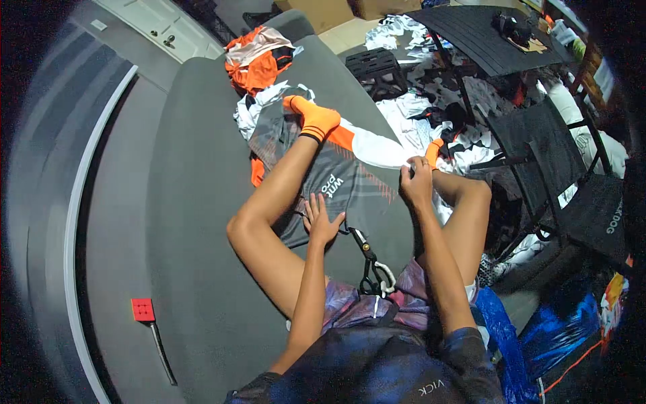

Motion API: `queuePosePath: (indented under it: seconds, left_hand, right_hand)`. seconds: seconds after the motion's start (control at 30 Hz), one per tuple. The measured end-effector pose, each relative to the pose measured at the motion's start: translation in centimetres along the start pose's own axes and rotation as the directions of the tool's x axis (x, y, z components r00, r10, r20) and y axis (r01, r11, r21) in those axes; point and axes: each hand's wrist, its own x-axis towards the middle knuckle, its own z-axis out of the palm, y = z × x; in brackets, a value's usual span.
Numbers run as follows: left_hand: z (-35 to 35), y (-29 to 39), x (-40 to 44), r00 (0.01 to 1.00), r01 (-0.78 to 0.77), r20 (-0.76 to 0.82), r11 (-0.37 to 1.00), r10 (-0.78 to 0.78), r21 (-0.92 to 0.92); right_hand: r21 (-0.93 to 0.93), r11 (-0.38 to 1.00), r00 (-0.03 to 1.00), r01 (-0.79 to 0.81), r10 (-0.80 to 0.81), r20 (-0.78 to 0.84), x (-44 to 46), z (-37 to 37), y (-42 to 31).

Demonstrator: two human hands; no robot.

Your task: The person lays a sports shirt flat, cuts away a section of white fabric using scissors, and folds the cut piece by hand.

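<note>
A dark grey printed jersey point(330, 176) with white lettering lies spread on the grey sofa between my legs. My left hand point(321, 221) rests flat on its lower part, fingers spread. On the right, my right hand point(418, 180) has its fingers closed at the end of the white and orange sleeve point(380, 149); the fingertips are partly hidden. Black-handled scissors point(367, 259) with white wrapping on one handle lie near my lap, blades toward the jersey. An orange sock point(319, 120) covers my left foot, which presses on the cloth.
A pile of orange and white clothes point(259, 60) sits at the sofa's far end. A red cube-shaped object point(142, 310) lies at left beside a thin metal rod point(163, 353). To the right are a black folding chair point(538, 148), a dark table point(494, 37) and heaped white clothes point(407, 114).
</note>
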Motion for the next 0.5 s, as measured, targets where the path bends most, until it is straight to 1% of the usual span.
queuePosePath:
  seconds: [0.07,0.17,0.27,0.3,0.4,0.43,0.5]
  left_hand:
    - [-0.2,0.6,-0.1,1.000,0.012,-0.008,1.000,-0.012,-0.001]
    - [-0.9,1.7,-0.4,0.999,0.039,-0.029,0.999,-0.039,-0.004]
    - [-1.4,2.1,-0.3,0.991,0.024,-0.129,1.000,-0.024,-0.001]
    - [-1.3,1.9,0.0,0.992,0.029,-0.121,1.000,-0.030,-0.010]
    - [-1.2,0.9,1.2,0.959,-0.114,-0.265,0.992,0.098,-0.045]
    - [-1.4,1.1,1.6,0.962,-0.104,-0.259,0.993,0.087,-0.053]
    - [-1.9,1.8,2.8,0.938,-0.274,-0.262,0.950,0.229,-0.151]
  right_hand:
    - [0.019,0.998,0.998,0.059,-0.058,-0.036,0.2,-0.2,-0.1]
    - [0.021,0.996,0.996,0.089,-0.089,-0.025,0.2,0.2,0.1]
    - [0.007,0.992,0.992,0.127,-0.127,-0.004,0.2,0.4,0.0]
    - [-0.005,0.988,0.988,0.152,-0.152,0.008,0.2,0.4,0.0]
    - [-0.021,0.983,0.983,0.181,-0.181,0.028,0.4,0.5,0.1]
    - [-0.018,0.983,0.983,0.184,-0.183,0.028,0.5,0.5,0.1]
    - [-0.018,0.982,0.981,0.190,-0.189,0.047,0.1,0.4,-0.1]
